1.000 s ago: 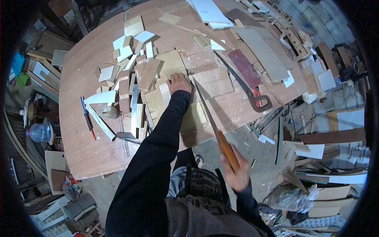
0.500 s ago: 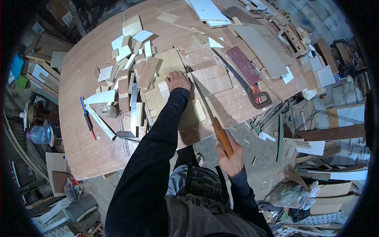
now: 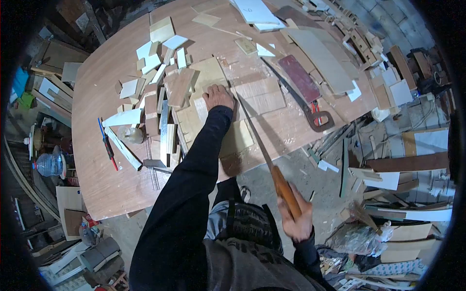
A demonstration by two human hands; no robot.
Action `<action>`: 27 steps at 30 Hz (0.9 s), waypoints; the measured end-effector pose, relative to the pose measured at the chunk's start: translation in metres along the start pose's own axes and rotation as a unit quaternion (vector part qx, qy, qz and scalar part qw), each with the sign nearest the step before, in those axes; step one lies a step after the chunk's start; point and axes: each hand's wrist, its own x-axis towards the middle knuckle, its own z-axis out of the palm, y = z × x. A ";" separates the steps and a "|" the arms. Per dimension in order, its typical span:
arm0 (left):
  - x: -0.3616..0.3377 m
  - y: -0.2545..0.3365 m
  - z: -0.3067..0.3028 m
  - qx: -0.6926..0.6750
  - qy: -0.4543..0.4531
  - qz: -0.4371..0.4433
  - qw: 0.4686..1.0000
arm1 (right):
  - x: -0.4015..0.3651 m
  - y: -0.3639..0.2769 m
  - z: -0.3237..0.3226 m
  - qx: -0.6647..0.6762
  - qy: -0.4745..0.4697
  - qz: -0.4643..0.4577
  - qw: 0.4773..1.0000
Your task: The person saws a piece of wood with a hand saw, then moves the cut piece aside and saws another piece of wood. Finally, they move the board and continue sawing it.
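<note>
left hand (image 3: pixel 218 97) flat, pressing plywood panel (image 3: pixel 213 109); right hand (image 3: pixel 297 219) clenched round handsaw (image 3: pixel 272 165) handle.

table (image 3: pixel 102 97): brown wood | floor (image 3: pixel 297 166): grey concrete, scrap-strewn

From my screen, I place everything by the board (image 3: pixel 259 99) on the bench (image 3: pixel 107 184). My left hand (image 3: pixel 218 96) lies flat on its left part. The saw (image 3: pixel 257 140) crosses it just right of that hand, and my right hand (image 3: pixel 297 220) grips the handle off the bench's near edge. Offcuts (image 3: pixel 160 82) lie left of the board, a second saw (image 3: pixel 310 109) right of it.
</note>
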 end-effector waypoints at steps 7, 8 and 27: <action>-0.003 0.005 0.002 -0.006 -0.002 -0.004 1.000 | 0.001 0.008 0.003 -0.031 -0.003 -0.012 0.999; -0.005 0.000 0.002 -0.004 -0.003 -0.012 1.000 | -0.007 0.007 -0.005 -0.011 -0.023 -0.001 1.000; -0.009 -0.002 -0.005 -0.004 -0.033 -0.001 0.999 | 0.019 -0.017 -0.002 -0.036 -0.040 0.046 0.997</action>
